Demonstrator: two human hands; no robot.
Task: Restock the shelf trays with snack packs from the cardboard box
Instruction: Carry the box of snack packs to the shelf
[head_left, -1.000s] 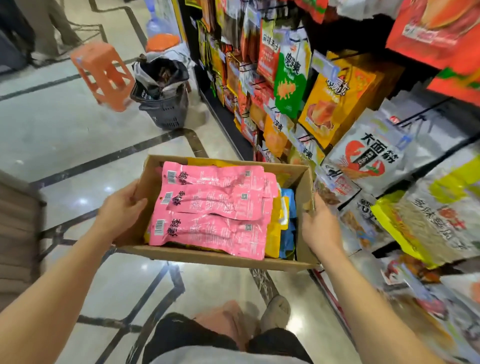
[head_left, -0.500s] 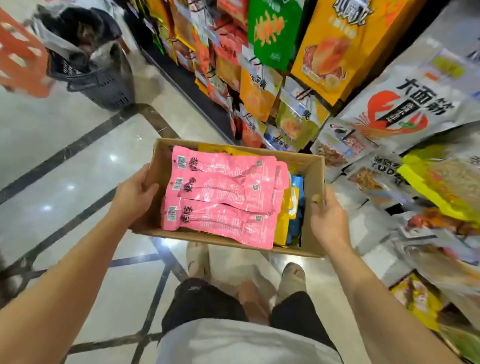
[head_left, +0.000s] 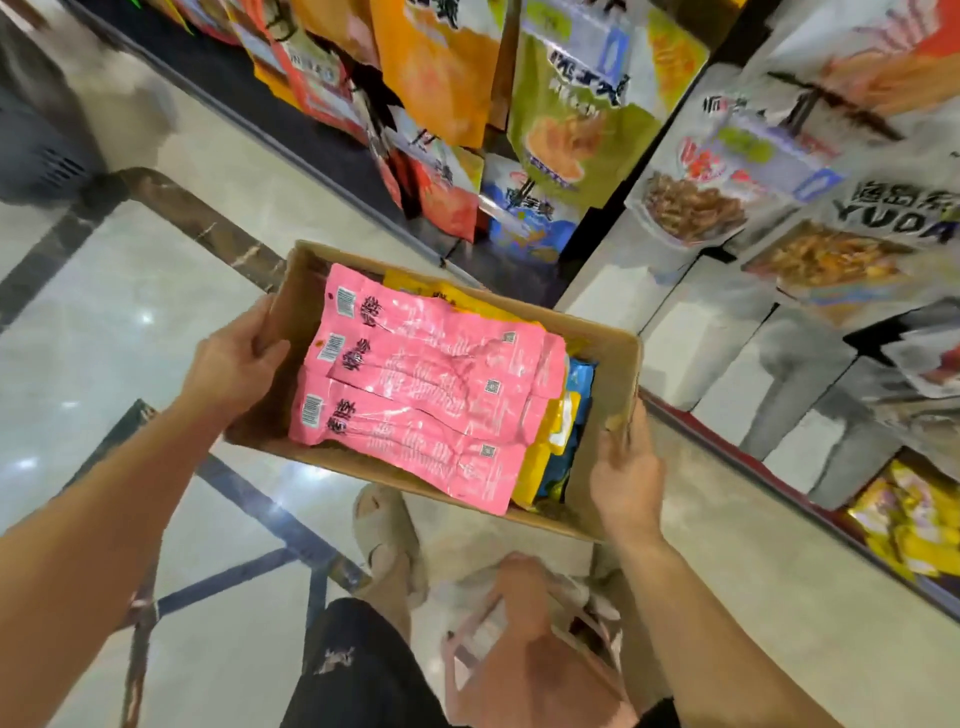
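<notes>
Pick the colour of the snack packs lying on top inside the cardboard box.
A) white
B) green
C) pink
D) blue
C: three pink packs lie across the top of the cardboard box, while yellow packs and blue packs show only at their right end.

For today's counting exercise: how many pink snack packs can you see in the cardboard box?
3: a far pink pack, a middle pink pack, a near pink pack, overlapping in the cardboard box. Others may lie hidden beneath.
</notes>
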